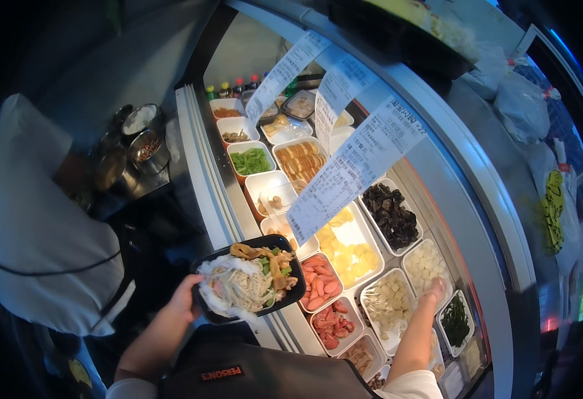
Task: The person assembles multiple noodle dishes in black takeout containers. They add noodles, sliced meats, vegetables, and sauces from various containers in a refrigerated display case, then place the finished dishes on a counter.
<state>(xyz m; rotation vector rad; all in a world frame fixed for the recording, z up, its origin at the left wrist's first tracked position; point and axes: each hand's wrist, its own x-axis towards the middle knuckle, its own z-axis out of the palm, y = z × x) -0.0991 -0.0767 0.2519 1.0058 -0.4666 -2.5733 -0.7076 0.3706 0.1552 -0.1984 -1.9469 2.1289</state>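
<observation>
My left hand [186,296] grips the near left edge of a black plastic bowl [206,307], held slightly tilted in front of the counter. Inside lie pale noodles [251,287], brown folded strips [255,253] and some green vegetable, with a crumpled clear film on the left side. My right hand [436,288] reaches down at the near edge of a white tray of pale white pieces [424,263]. Its fingers look bunched together; whatever is between them is hidden.
Around my right arm stand trays of black fungus [390,211], dark greens [455,320], tofu-like cubes [388,302], yellow slices [348,256] and sliced sausage [319,282]. Printed paper slips [358,169] hang over the counter. At left, a person in white [45,226] stands near metal pots [146,149].
</observation>
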